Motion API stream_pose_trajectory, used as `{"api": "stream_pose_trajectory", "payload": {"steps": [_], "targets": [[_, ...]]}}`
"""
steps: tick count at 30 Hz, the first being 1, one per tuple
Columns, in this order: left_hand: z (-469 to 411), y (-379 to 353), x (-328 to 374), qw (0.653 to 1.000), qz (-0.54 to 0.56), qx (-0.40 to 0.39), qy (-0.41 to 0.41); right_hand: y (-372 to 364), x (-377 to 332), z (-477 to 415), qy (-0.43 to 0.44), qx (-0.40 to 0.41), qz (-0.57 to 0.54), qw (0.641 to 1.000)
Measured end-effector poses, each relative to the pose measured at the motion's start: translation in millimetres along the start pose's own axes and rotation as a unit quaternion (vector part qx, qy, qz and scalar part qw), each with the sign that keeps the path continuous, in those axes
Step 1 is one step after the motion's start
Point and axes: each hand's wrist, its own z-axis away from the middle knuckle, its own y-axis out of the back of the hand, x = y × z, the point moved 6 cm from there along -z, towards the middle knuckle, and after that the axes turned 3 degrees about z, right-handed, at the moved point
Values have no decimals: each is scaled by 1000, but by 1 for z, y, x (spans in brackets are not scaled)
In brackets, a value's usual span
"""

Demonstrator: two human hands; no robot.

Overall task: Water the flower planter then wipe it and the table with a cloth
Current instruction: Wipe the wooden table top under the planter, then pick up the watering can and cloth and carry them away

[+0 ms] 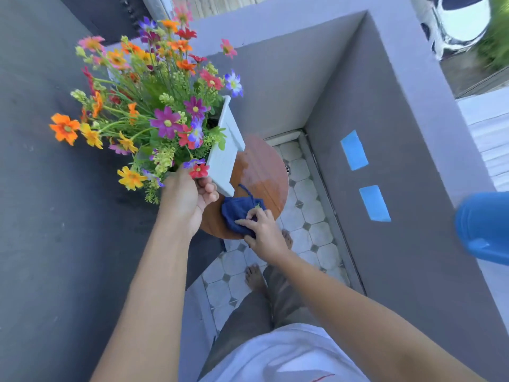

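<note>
A white rectangular planter [225, 153] full of colourful flowers [154, 106] is tilted up to the left over a small round wooden table [264, 175]. My left hand [187, 199] grips the planter's near end among the flowers. My right hand [261, 230] presses a dark blue cloth [237, 210] onto the table's near part. A wet patch [256, 172] glistens on the tabletop beside the planter.
A blue watering container [482, 227] sits on the grey ledge at the right edge. Grey walls [385, 161] close in the corner, with two blue tape strips [354, 150]. Tiled floor [305, 194] and my bare feet [256, 277] show below the table.
</note>
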Motion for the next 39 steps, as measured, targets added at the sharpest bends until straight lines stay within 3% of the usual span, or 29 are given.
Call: {"api": "stream_pose_trajectory", "payload": {"steps": [5, 8, 10, 12, 15, 25, 31, 34, 39], "targets": [[0, 14, -35, 999, -13, 30, 10, 25, 30, 7, 8, -15, -12, 1000], [1, 22, -56, 998, -30, 53, 18, 55, 54, -3, -93, 81, -49, 991], [1, 25, -70, 997, -37, 60, 22, 74, 73, -11, -183, 150, -91, 967], [2, 23, -81, 998, -30, 58, 20, 88, 90, -13, -257, 185, -144, 938], [3, 9, -96, 998, -8, 56, 20, 104, 107, -6, -296, 209, -217, 907], [-4, -38, -154, 994, 52, 21, 94, 140, 72, 56, -290, 298, -352, 838], [1, -53, -166, 991, 46, 39, 121, 163, 55, 93, -251, 324, -431, 804], [13, -58, -166, 993, -24, 16, 111, 182, 48, 111, -230, 342, -445, 795], [65, -113, -169, 976, -160, -123, 85, 236, 31, 148, -187, 394, -442, 784]]}}
